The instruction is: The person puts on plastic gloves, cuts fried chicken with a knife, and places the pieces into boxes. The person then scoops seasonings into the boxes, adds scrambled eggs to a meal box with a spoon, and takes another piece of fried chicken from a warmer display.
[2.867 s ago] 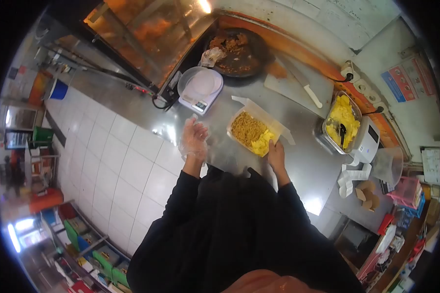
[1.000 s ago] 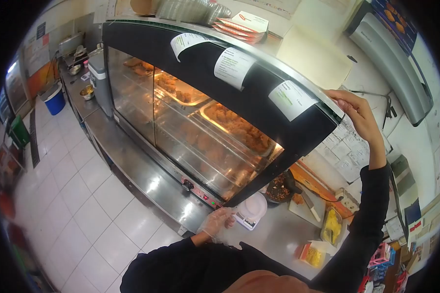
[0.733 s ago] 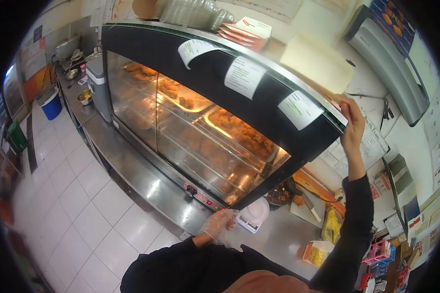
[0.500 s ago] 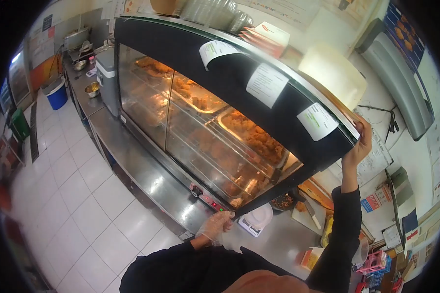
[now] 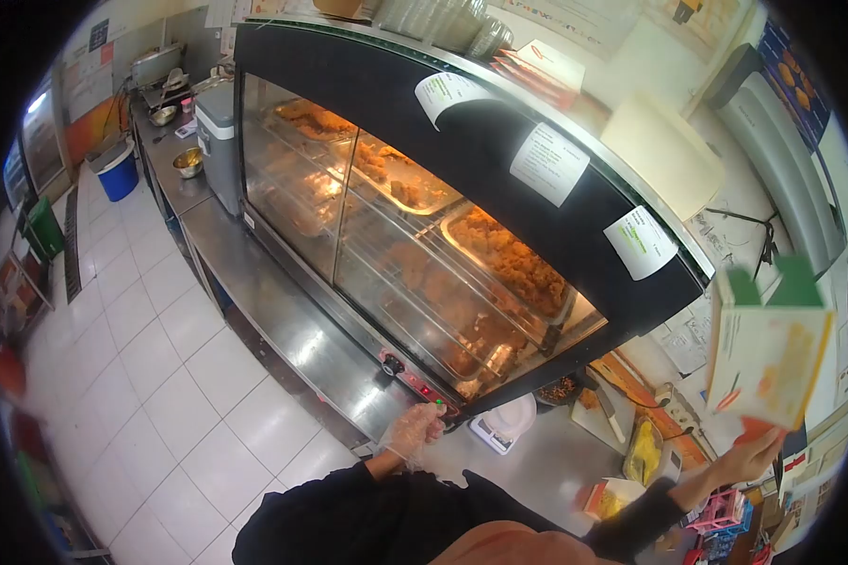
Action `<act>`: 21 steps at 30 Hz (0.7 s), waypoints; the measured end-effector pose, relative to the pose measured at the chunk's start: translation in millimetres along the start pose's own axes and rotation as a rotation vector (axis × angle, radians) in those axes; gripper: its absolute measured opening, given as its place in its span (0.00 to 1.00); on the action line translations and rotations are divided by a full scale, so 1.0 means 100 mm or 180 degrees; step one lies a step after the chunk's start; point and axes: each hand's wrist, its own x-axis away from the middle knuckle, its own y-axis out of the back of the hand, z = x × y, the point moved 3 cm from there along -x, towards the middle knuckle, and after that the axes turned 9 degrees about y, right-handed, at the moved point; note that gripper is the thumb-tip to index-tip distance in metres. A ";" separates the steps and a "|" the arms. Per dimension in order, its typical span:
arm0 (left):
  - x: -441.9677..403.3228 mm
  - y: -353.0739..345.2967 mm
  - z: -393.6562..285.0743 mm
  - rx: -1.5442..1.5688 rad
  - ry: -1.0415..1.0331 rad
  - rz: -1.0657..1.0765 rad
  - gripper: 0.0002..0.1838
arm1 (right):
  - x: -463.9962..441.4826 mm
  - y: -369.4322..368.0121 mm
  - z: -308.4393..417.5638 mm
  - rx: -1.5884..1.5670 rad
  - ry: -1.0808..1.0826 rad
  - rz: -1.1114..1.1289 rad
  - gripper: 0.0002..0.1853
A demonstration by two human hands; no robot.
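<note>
My right hand (image 5: 749,456), bare, holds a blurred white, green and yellow carton (image 5: 771,353) by its lower end at the right. My left hand (image 5: 413,433), in a clear plastic glove, is closed beside the red control strip (image 5: 424,388) of the glass food cabinet (image 5: 443,245); whether anything is inside its fingers is hidden. Trays of fried food (image 5: 504,259) sit behind the cabinet glass. Three printed labels hang from its black top panel, one of them white (image 5: 548,164). A white kitchen scale (image 5: 504,424) stands right of my left hand.
On the steel counter (image 5: 537,471) are an opened food box (image 5: 612,499), a container of yellow food (image 5: 644,452), a knife (image 5: 612,419) and a dark pan (image 5: 558,389). Clear lids (image 5: 433,19) and flat red-white cartons (image 5: 542,71) lie on the cabinet. A blue bin (image 5: 116,177) stands on the tiled floor.
My right hand has left the cabinet's top edge and moved down and right, now with a carton in it. The view has shifted; my left hand stays near the control strip.
</note>
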 end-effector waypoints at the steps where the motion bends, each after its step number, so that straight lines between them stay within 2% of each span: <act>1: 0.00 0.02 0.00 -0.0009 0.0003 0.0006 0.17 | 0.19 0.16 -0.23 0.0337 -0.0184 0.0326 0.23; 2: 0.00 0.04 0.00 -0.0001 -0.0006 -0.0008 0.16 | 0.43 0.33 -0.48 0.0677 -0.0368 0.0650 0.27; 4: -0.02 0.03 -0.01 -0.0005 0.0006 -0.0005 0.15 | 1.01 0.74 -1.02 0.1099 -0.0237 0.1196 0.23; 5: -0.04 0.02 -0.02 -0.0027 0.0103 -0.0033 0.15 | 1.43 0.93 -1.16 0.1332 -0.0917 0.1375 0.22; 6: -0.05 -0.01 -0.02 -0.0054 0.0202 -0.0059 0.14 | 1.80 1.12 -1.26 0.1166 -0.1105 0.1715 0.22; 7: -0.06 -0.05 -0.04 -0.0075 0.0227 -0.0041 0.14 | 2.04 1.16 -0.82 0.1316 -0.1644 0.1953 0.22; 9: -0.05 -0.14 -0.07 -0.0099 0.0384 -0.0053 0.17 | 2.90 1.54 -1.02 0.1181 -0.1372 0.1670 0.23; 12: -0.15 -0.15 -0.01 -0.0366 0.0327 0.0348 0.13 | 4.24 2.05 -1.39 0.1152 -0.1968 0.1700 0.22; 14: -0.09 -0.15 0.00 -0.0481 0.0295 0.0246 0.14 | 4.77 2.24 -1.49 0.1131 -0.2278 0.1754 0.24; 19: 0.24 0.00 -0.06 -0.0453 0.0149 0.0006 0.15 | 4.54 2.13 -1.39 0.0765 -0.2360 0.1669 0.32; 21: 0.42 0.15 -0.07 -0.0557 -0.0121 -0.0139 0.14 | 4.25 2.05 -1.33 0.0566 -0.2322 0.1571 0.35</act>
